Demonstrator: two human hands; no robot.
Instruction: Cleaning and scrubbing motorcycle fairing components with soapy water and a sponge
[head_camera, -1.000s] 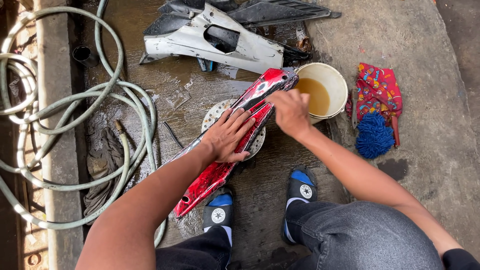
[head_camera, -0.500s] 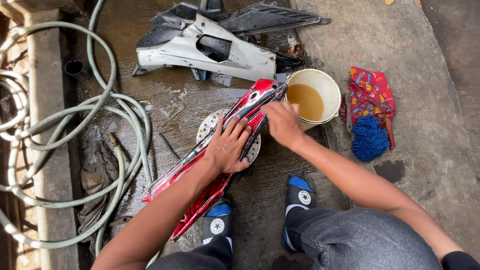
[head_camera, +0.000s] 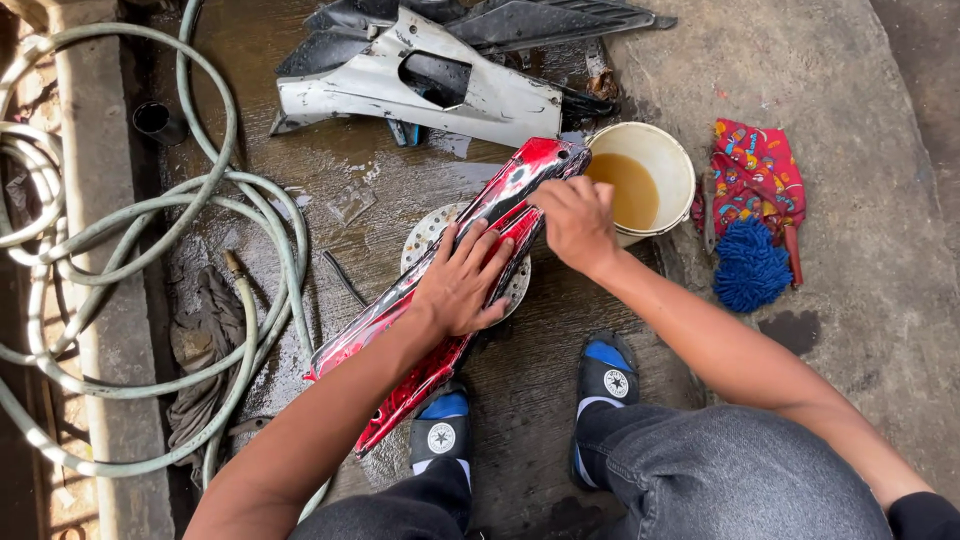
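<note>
Washing looks to be the step in hand: a long red panel (head_camera: 455, 290), glossy and wet, runs on a slant from the lower left of centre up toward the top of centre, resting across a round perforated disc (head_camera: 425, 238) on the wet concrete. The left hand (head_camera: 462, 285) lies flat on the panel's middle, fingers spread and open, pressing it down rather than gripping. The right hand (head_camera: 577, 222) is curled over the panel's upper end, knuckles up; whether it holds a cloth or sponge beneath cannot be told. Just right of that hand stands a white bucket (head_camera: 668, 160) of brownish water, touching or nearly touching the panel's tip. Right of the bucket lie a patterned red cloth (head_camera: 758, 175) and a blue mop head (head_camera: 748, 270). A white panel (head_camera: 440, 95) and dark panels (head_camera: 540, 20) lie at the top of the frame; a green hose (head_camera: 200, 200) coils at the left. Judging from this, a further rub along the panel would call for steady downward pressure from the flat hand so the slick piece does not slide off the disc.
</note>
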